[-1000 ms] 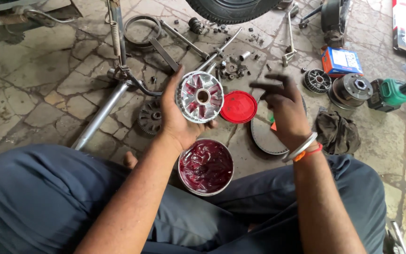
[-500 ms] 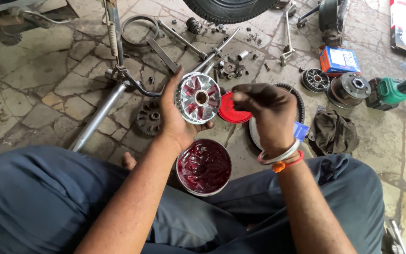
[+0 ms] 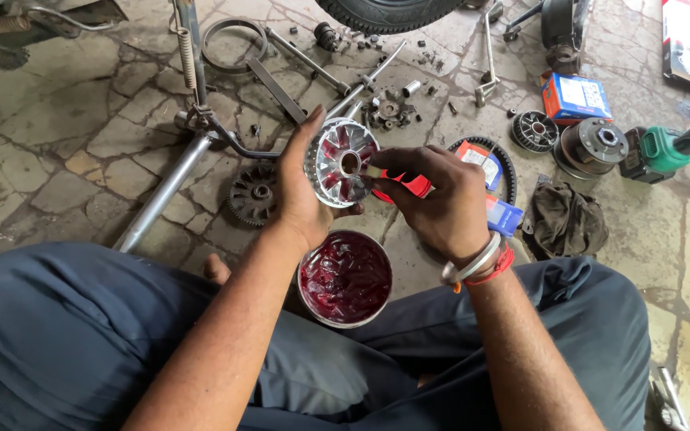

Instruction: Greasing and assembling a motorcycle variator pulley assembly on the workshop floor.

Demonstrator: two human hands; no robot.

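Left hand gripping finned pulley, right hand perhaps greasing

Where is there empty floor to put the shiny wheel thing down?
The widest bare stone floor lies on the left, between the long metal tube and the picture's edge. A smaller bare strip lies on the right, below the green power tool and beside the dark rag. Ahead of the hands it is crowded: bolts, a belt, a dark gear.
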